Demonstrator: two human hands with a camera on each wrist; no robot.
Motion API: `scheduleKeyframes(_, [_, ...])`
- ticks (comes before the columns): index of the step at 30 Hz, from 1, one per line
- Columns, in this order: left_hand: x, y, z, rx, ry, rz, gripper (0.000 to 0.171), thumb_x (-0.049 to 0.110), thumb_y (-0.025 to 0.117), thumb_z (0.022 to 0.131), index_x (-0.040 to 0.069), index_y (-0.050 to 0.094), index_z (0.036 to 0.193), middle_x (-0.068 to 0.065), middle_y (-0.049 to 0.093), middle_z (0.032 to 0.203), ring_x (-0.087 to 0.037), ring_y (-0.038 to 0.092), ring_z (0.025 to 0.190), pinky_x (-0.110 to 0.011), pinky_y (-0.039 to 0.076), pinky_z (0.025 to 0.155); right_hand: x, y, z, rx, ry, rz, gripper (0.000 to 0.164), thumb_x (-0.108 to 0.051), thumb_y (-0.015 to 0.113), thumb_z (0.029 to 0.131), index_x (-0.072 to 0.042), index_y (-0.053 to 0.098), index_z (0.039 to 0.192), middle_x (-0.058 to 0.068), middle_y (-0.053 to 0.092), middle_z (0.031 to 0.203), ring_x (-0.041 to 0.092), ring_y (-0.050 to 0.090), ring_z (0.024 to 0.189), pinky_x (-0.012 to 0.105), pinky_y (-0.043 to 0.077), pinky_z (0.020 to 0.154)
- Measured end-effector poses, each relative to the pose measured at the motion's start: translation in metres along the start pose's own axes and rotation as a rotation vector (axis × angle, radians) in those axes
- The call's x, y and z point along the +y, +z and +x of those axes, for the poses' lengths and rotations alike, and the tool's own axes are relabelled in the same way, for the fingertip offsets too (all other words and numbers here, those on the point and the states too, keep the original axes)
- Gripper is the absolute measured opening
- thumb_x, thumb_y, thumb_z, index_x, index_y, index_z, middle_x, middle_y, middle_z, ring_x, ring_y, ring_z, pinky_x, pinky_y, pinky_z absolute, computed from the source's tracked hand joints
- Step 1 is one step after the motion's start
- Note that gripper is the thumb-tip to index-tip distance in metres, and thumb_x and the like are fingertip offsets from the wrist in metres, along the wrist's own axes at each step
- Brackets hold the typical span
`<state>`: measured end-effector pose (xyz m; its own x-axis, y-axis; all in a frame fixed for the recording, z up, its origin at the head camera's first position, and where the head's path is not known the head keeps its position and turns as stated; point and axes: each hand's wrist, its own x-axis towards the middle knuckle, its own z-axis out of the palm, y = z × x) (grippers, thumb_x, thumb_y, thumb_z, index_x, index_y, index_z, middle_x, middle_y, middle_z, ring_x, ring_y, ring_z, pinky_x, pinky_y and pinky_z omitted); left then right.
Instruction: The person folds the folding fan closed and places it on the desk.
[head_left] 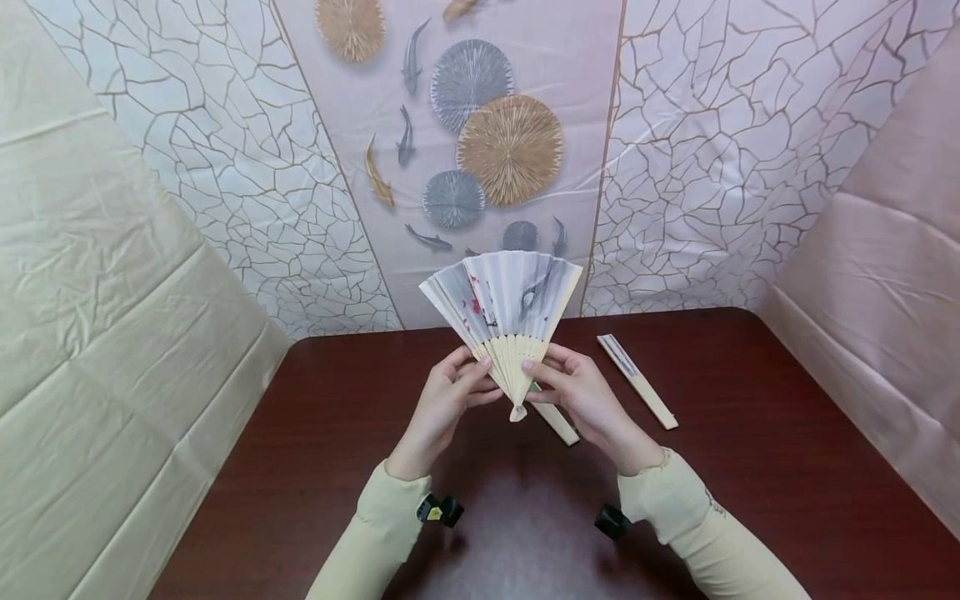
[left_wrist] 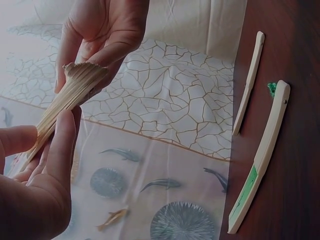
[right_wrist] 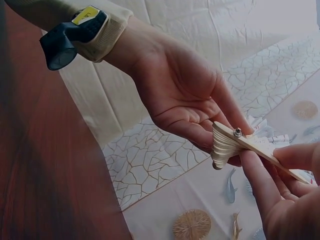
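A folding fan (head_left: 513, 300), partly spread, is held up above the table between both hands. Its pale leaf carries red blossoms and grey brushwork, and its bare wooden ribs meet at a pivot low in the middle. My left hand (head_left: 447, 398) pinches the ribs at the left edge, thumb in front. On the right edge, my right hand (head_left: 581, 393) pinches the ribs the same way. In the right wrist view the metal rivet of the fan (right_wrist: 237, 132) shows at the gathered rib ends. Behind the right hand lies a closed folding fan with green (left_wrist: 262, 157), partly hidden in the head view.
Another closed folding fan (head_left: 637, 382) lies on the dark red table (head_left: 337, 433), right of the hands. Patterned cloth (head_left: 675, 167) hangs behind the table, with plain cloth (head_left: 112, 333) along the sides. Each wrist wears a small black camera (head_left: 612, 522).
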<state>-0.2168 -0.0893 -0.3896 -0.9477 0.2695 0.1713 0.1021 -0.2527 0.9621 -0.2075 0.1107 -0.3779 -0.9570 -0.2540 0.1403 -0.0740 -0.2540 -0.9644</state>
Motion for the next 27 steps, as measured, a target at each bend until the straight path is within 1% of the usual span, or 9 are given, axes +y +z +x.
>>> scheduleKeyframes(4, [-0.0007, -0.0002, -0.0014, -0.009, -0.010, -0.007, 0.036, 0.011, 0.058, 0.103, -0.007, 0.054, 0.133, -0.019, 0.071, 0.111, -0.022, 0.072, 0.091, -0.056, 0.053, 0.093, 0.0013, -0.0002, 0.0001, -0.005, 0.013, -0.005, 0.043, -0.002, 0.058, 0.100, 0.013, 0.048, 0.139, 0.016, 0.067, 0.119, 0.013, 0.070, 0.095, 0.033, 0.062, 0.077])
scheduleKeyframes(9, [-0.0026, -0.0006, -0.0018, -0.012, -0.025, -0.016, 0.034, 0.011, 0.058, 0.103, -0.009, 0.055, 0.130, -0.018, 0.072, 0.110, -0.020, 0.072, 0.091, -0.053, 0.056, 0.092, 0.0030, -0.0003, -0.0001, -0.012, 0.027, -0.004, 0.043, -0.003, 0.059, 0.100, 0.014, 0.048, 0.138, 0.016, 0.067, 0.120, 0.014, 0.070, 0.094, 0.034, 0.062, 0.077])
scheduleKeyframes(13, [-0.0039, -0.0010, -0.0021, -0.015, -0.032, -0.017, 0.033, 0.009, 0.056, 0.103, -0.010, 0.055, 0.130, -0.017, 0.072, 0.110, -0.019, 0.073, 0.090, -0.047, 0.059, 0.088, 0.0038, 0.0003, -0.0008, -0.011, 0.033, -0.011, 0.041, -0.002, 0.059, 0.100, 0.014, 0.050, 0.136, 0.014, 0.068, 0.120, 0.014, 0.070, 0.092, 0.033, 0.062, 0.076])
scheduleKeyframes(15, [-0.0042, -0.0014, -0.0024, -0.018, -0.033, -0.015, 0.033, 0.009, 0.056, 0.103, -0.010, 0.054, 0.131, -0.017, 0.072, 0.110, -0.019, 0.073, 0.090, -0.046, 0.059, 0.087, 0.0040, 0.0007, -0.0009, -0.008, 0.037, -0.015, 0.040, -0.002, 0.060, 0.099, 0.013, 0.051, 0.136, 0.014, 0.068, 0.120, 0.013, 0.070, 0.091, 0.033, 0.062, 0.076])
scheduleKeyframes(21, [-0.0038, -0.0020, -0.0032, -0.019, -0.027, -0.007, 0.034, 0.010, 0.057, 0.103, -0.010, 0.056, 0.131, -0.018, 0.071, 0.113, -0.019, 0.072, 0.091, -0.052, 0.056, 0.090, 0.0047, 0.0008, -0.0004, -0.010, 0.041, -0.035, 0.040, -0.003, 0.060, 0.099, 0.012, 0.051, 0.135, 0.015, 0.068, 0.120, 0.013, 0.070, 0.091, 0.033, 0.062, 0.076])
scheduleKeyframes(27, [-0.0053, -0.0039, -0.0043, -0.029, -0.031, 0.008, 0.033, 0.009, 0.057, 0.103, -0.009, 0.057, 0.131, -0.013, 0.070, 0.112, -0.019, 0.071, 0.093, -0.043, 0.060, 0.087, 0.0063, 0.0000, -0.0013, -0.031, 0.047, -0.041, 0.041, -0.005, 0.061, 0.099, 0.013, 0.051, 0.135, 0.014, 0.069, 0.119, 0.013, 0.070, 0.091, 0.031, 0.062, 0.076])
